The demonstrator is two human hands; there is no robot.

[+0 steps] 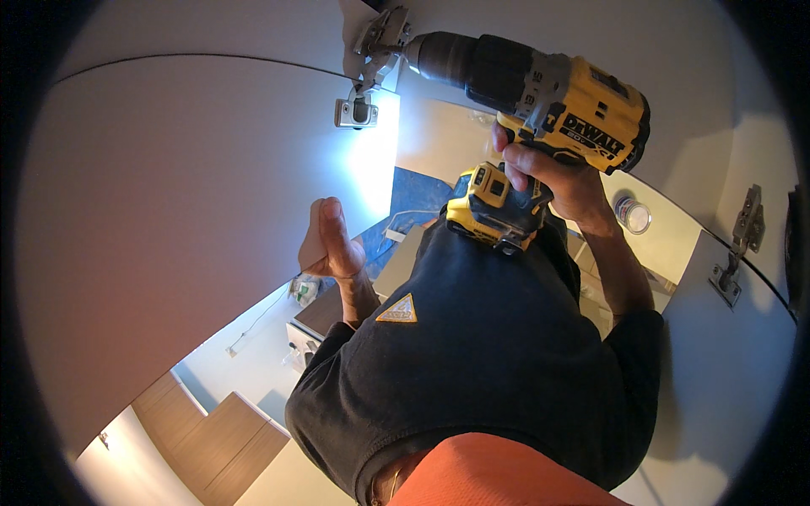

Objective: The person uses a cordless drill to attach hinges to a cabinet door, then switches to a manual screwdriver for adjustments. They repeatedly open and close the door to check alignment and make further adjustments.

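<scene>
Head view: yellow-and-black cordless drill [540,97] sat high at the far right, its nose against a metal door hinge [369,72]. Right hand [553,181] gripped its handle; left hand [331,240], fingers straight, pressed flat on the white cabinet door [186,202].

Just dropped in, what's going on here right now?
The person's right hand holds a yellow and black drill, its tip at a metal hinge where a white cabinet door meets the cabinet. The left hand is pressed flat against the door's edge. A second hinge sits on another door to the right. Whether the drill is running cannot be told.
</scene>
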